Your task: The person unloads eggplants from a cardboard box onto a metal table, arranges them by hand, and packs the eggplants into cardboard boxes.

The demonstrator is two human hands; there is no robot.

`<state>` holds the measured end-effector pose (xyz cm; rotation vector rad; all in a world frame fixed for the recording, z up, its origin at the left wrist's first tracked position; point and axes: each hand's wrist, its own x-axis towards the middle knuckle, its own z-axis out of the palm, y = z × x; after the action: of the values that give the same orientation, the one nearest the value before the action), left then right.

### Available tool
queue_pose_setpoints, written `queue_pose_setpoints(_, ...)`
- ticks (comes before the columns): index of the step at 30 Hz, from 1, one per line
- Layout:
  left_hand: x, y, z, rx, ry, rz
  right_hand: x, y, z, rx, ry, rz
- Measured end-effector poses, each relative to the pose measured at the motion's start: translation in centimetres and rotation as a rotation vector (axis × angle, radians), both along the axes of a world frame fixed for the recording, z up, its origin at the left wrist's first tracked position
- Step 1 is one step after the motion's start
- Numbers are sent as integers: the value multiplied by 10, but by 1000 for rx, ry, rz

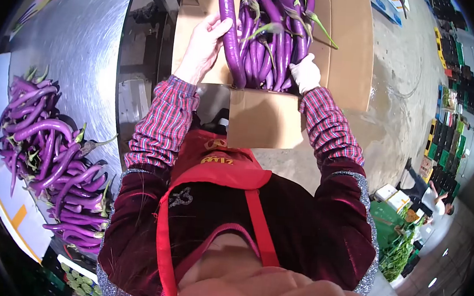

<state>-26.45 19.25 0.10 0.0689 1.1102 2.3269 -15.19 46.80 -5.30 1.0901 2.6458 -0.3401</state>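
Note:
A long purple eggplant is in my left hand, with thumb and fingers closed around it. It lies lengthwise along the left side of an open cardboard box. Many more eggplants fill the box, side by side, some with green stems showing. My right hand, in a white glove, is at the box's near right corner. Its fingers are curled over the side wall, close to the eggplants; the fingertips are partly hidden.
To the left, a metal table carries a big heap of loose eggplants. Flaps of the box spread out to the right. Farther right are rows of crates, leafy greens and another person.

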Motion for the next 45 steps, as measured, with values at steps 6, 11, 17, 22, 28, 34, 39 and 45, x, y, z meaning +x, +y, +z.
queue_pose_setpoints(6, 2, -3, -6, 52, 3, 5, 4, -2, 11, 79, 6, 79)
queue_pose_setpoints(11, 1, -4, -6, 99, -28, -7, 5, 0, -4, 72, -40, 6)
queue_pose_setpoints(17, 2, -8, -3, 153, -87, 2, 4, 24, -43, -250, 131, -171)
queue_pose_setpoints(22, 2, -5, -2, 189, -69, -20, 2, 8, -27, -26, 130, -80)
queue_pose_setpoints(28, 8, -5, 15, 104, -25, 37, 11, 4, -19, 113, 140, 87)
queue_pose_setpoints(34, 7, 15, 32, 89, -26, 75, -17, 11, -62, -126, 366, -48)
queue_pose_setpoints(39, 9, 42, 37, 25, -24, -100, -8, 19, -43, -16, 392, 293)
queue_pose_setpoints(45, 6, 85, 42, -59, 80, -41, 6, -24, 80, -1203, 640, -50)
